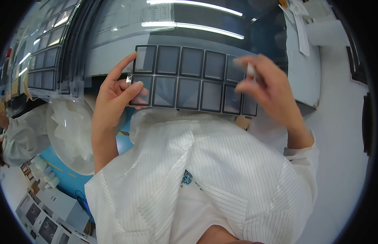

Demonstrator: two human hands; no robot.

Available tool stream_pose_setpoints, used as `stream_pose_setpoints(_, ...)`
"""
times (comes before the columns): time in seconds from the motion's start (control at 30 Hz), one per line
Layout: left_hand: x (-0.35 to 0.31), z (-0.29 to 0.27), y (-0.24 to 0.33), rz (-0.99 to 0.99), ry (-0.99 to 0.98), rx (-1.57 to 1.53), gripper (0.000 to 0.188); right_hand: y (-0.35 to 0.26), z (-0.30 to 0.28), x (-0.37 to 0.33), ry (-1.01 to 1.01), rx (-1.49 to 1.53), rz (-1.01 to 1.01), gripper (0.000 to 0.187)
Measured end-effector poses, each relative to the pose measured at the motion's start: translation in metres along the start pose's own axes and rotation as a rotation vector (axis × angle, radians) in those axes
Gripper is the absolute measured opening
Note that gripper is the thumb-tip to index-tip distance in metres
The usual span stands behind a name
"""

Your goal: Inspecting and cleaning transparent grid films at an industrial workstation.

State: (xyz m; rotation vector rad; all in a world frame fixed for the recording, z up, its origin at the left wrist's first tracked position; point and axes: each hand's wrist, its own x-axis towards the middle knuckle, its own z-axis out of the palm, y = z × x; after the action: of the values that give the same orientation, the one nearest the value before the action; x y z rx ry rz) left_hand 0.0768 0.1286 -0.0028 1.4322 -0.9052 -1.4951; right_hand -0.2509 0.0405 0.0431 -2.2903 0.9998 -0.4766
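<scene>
With my left hand [109, 97] I am gripping the left end of the dark compartment tray [179, 76], which is stretching left to right beyond my striped coat [233, 162]. My right hand [270, 87] is hovering over its right end, fingers bent, too blurred to tell whether I am holding anything.

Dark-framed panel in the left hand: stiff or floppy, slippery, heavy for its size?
The panel is probably fairly stiff: it looks flat and regular with the left hand gripping one end. It may be slippery, since its cells look smooth and reflective. Likely light, as part of the hand shows through a corner cell, suggesting thin sheet.
</scene>
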Motion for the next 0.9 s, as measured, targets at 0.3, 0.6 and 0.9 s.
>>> stream_pose_setpoints(0.3,0.003,-0.008,-0.007,0.095,-0.123,0.004,0.069,-0.009,0.022,0.041,-0.033,-0.007,-0.214,0.026)
stream_pose_setpoints(0.6,0.009,-0.016,-0.015,0.073,-0.182,-0.084,0.064,-0.04,0.072,0.084,-0.054,-0.042,-0.506,0.025)
stream_pose_setpoints(0.9,0.011,-0.021,-0.023,0.062,-0.221,-0.105,0.061,-0.053,0.098,0.103,-0.041,-0.088,-0.572,0.02)
